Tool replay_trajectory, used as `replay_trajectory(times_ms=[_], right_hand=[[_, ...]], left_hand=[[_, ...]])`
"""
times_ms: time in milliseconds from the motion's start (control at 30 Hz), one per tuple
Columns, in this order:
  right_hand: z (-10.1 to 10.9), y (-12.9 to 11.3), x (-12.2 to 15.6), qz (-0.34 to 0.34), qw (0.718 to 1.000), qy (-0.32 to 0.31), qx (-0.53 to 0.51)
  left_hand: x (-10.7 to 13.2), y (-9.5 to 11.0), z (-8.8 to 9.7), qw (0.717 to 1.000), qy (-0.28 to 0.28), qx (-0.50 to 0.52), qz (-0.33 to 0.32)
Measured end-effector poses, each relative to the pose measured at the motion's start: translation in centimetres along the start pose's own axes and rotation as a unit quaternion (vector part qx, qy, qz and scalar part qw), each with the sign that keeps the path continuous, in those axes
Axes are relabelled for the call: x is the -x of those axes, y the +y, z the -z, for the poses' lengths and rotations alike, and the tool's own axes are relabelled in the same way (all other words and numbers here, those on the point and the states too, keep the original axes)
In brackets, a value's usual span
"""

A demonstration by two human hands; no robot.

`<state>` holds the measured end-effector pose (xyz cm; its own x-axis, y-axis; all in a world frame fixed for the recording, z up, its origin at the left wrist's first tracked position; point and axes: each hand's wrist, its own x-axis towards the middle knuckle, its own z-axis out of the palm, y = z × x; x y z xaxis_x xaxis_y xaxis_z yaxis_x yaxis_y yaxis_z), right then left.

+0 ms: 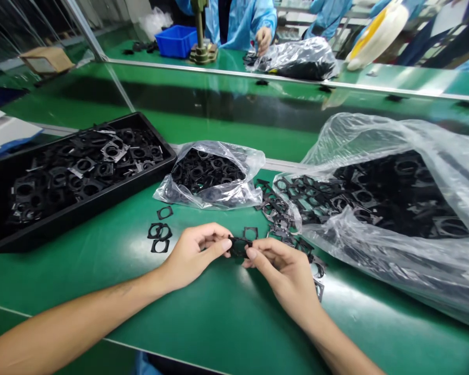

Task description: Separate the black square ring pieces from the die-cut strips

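Between my two hands, a little above the green table (219, 323), is a small black frame with a round opening (240, 247). My left hand (197, 252) pinches its left edge between thumb and fingers. At the other edge, the thumb and fingers of my right hand (283, 268) close on the same frame. A similar frame (250, 233) lies flat just behind it. Several loose black frames (160, 246) rest on the table left of my left hand. More of them, in a scattered pile (279, 221), spread behind and beside my right hand.
A black tray (156, 136) full of black frames stands at the left. A small clear bag (219, 200) and a large clear bag (375, 255) hold more. Beyond the metal rail (219, 69), a person in blue (240, 21) works near a blue bin (175, 41).
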<state>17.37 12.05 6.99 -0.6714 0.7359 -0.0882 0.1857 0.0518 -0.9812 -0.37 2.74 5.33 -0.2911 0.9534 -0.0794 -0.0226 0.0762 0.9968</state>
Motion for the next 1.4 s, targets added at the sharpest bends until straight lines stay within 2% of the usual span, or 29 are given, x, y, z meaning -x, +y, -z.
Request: replay_trajectory(times_ms=[100, 233, 367, 600, 833, 1100, 1267, 1400], right_hand=[[0.00, -0.03, -0.15, -0.022, 0.999, -0.006, -0.032], [-0.05, -0.07, -0.16, -0.017, 0.998, -0.008, -0.055], [-0.18, -0.16, -0.02, -0.010, 0.999, -0.022, -0.029], [-0.20, -0.35, -0.08, 0.002, 0.998, -0.056, -0.034], [0.03, -0.48, -0.01, -0.018, 0.997, -0.059, -0.038], [-0.10, -0.50, 0.03, -0.044, 0.991, -0.052, -0.111], [-0.07, -0.30, -0.45, -0.081, 0.982, -0.065, -0.156], [-0.07, -0.24, -0.46, -0.082, 0.984, -0.074, -0.138]], left_hand=[[-0.12, 0.17, -0.07, 1.000, -0.012, 0.002, 0.020], [-0.16, 0.20, -0.10, 0.999, -0.026, 0.001, 0.034], [-0.06, 0.19, -0.07, 0.999, -0.024, 0.004, 0.033], [0.06, 0.46, -0.06, 0.998, -0.068, 0.006, 0.001], [-0.05, 0.61, -0.11, 0.996, -0.076, 0.037, 0.020], [-0.10, 0.84, 0.30, 0.992, -0.101, 0.052, 0.045], [0.09, 0.60, 0.28, 0.995, -0.092, 0.040, 0.020], [0.37, 0.48, 0.21, 0.996, -0.072, -0.035, -0.042]])
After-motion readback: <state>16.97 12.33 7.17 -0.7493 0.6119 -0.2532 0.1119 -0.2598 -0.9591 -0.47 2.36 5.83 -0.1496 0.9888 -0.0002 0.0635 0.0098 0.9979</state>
